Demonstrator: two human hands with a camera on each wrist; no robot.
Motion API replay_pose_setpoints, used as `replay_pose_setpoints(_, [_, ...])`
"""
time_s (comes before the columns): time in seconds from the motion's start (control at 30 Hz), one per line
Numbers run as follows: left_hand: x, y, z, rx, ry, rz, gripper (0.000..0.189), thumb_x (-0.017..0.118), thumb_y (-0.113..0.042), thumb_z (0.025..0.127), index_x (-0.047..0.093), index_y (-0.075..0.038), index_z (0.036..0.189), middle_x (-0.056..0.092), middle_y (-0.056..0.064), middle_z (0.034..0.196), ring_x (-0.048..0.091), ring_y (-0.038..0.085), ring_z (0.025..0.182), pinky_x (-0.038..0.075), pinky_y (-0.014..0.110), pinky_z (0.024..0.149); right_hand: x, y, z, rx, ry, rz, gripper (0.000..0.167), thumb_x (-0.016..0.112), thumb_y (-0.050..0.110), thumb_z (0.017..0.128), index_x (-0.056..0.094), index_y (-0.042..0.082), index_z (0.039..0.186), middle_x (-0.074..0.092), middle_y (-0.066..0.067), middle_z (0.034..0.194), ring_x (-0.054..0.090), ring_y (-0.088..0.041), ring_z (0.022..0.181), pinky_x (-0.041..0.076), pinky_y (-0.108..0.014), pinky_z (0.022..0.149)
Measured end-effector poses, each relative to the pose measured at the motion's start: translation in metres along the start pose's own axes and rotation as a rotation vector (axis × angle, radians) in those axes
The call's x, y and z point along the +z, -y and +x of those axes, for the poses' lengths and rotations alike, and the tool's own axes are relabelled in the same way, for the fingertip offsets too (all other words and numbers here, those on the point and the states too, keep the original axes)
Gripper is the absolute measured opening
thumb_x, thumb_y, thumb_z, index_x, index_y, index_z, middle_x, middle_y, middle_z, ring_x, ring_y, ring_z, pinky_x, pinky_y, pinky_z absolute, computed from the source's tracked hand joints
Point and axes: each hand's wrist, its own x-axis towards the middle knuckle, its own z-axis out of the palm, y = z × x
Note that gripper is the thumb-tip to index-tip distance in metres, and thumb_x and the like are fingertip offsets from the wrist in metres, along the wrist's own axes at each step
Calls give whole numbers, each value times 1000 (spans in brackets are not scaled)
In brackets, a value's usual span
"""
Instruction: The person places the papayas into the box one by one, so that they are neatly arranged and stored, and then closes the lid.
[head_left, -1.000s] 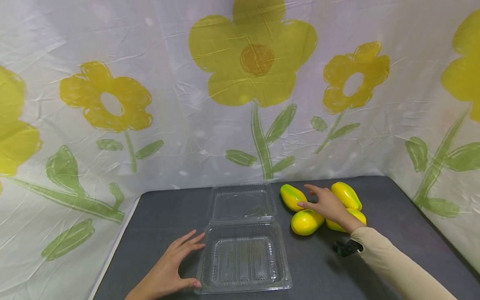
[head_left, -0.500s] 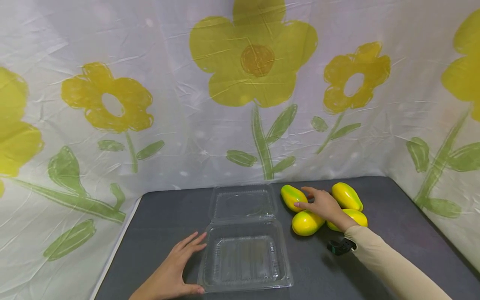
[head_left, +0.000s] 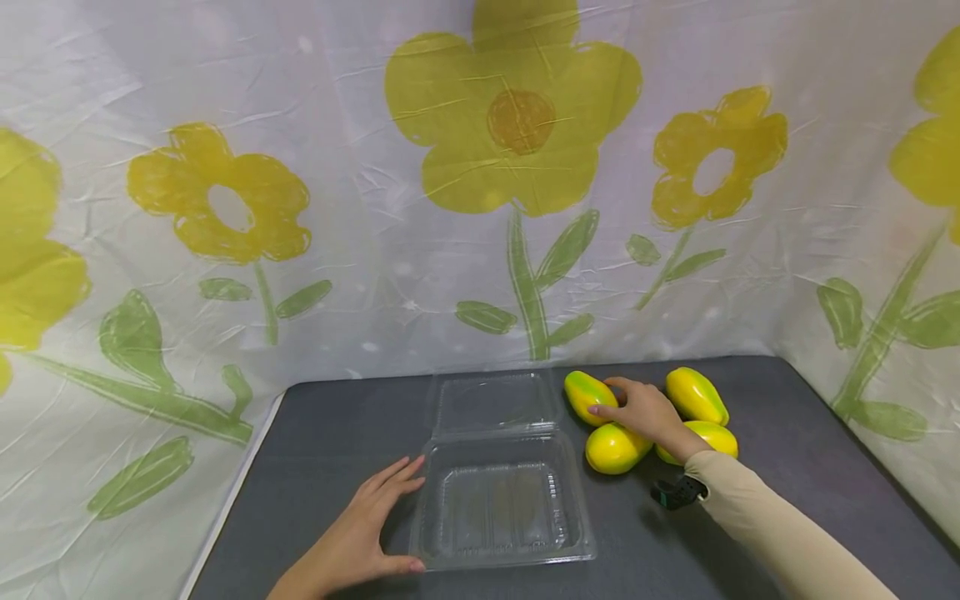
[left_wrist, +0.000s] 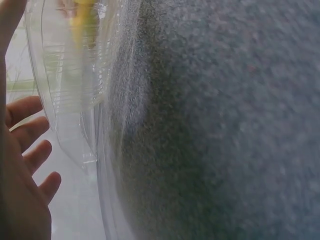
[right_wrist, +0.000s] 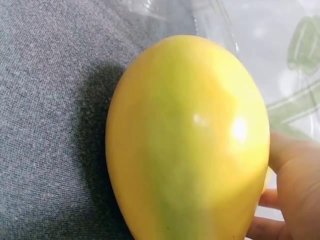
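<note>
An open clear plastic clamshell box (head_left: 502,560) lies at the table's middle, its lid (head_left: 495,403) folded back toward the wall. My left hand (head_left: 360,533) is at its left side, thumb and fingers spread, with fingertips right at the rim. Several yellow-green mangoes lie right of the box. My right hand (head_left: 647,410) reaches among them, thumb and fingers curled about the right end of the back-left mango (head_left: 587,395). The front-left mango (head_left: 613,450) sits below that hand and fills much of the right wrist view, partly hiding the fingers.
Another mango (head_left: 696,395) lies behind the right hand, and one more mango (head_left: 712,438) is partly covered by the right wrist. A dark grey cloth covers the table (head_left: 337,433). A white flowered curtain (head_left: 375,250) encloses its back and sides.
The box has shifted slightly right and back, and the left hand has moved along with it. My right hand has edged left and its fingers have closed in around the back-left mango.
</note>
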Motion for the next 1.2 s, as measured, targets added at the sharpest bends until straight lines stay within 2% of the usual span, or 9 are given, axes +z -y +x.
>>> replay_pose_setpoints(0.23, [1, -1, 6, 1, -18, 25, 96, 74, -69, 71, 49, -14, 145, 36, 7, 160, 38, 39, 142, 41, 66, 100, -1, 2, 1, -5, -9, 9, 78, 63, 59, 89, 51, 3, 142, 73, -16, 108, 68, -23, 87, 55, -41, 73])
replay_pose_setpoints(0.4, [1, -2, 9, -8, 6, 18, 98, 72, -70, 73, 45, -13, 148, 35, 9, 161, 36, 40, 143, 41, 69, 100, -1, 3, 1, -6, -20, 4, 76, 64, 57, 89, 52, 4, 142, 74, -16, 108, 68, -24, 88, 55, -41, 73])
replay_pose_setpoints(0.6, [2, -1, 9, -17, 26, 21, 105, 72, -74, 70, 43, -12, 149, 33, 9, 162, 35, 40, 144, 40, 69, 101, -1, 5, 0, -6, -24, 5, 75, 65, 57, 89, 52, 5, 142, 73, -16, 109, 68, -23, 87, 54, -40, 73])
replay_pose_setpoints(0.8, [3, -3, 9, -26, 20, 43, 101, 75, -69, 70, 44, -11, 147, 32, 7, 163, 34, 38, 146, 40, 67, 103, -4, 7, 0, -16, -42, 16, 76, 66, 55, 88, 52, 5, 142, 74, -15, 106, 67, -21, 84, 54, -39, 71])
replay_pose_setpoints(1.03, [3, -7, 10, -15, 6, 42, 98, 77, -65, 71, 47, -8, 145, 34, 11, 161, 35, 39, 144, 40, 67, 102, -9, 8, -3, -39, -60, 32, 75, 67, 54, 89, 52, 3, 142, 73, -19, 110, 69, -29, 92, 56, -45, 78])
replay_pose_setpoints(1.2, [4, -8, 10, -29, 8, 43, 96, 78, -64, 71, 47, -10, 145, 34, 8, 161, 35, 38, 145, 40, 66, 104, -11, 10, -4, -49, -72, 30, 75, 68, 54, 88, 52, 4, 142, 73, -18, 110, 69, -27, 90, 56, -44, 76])
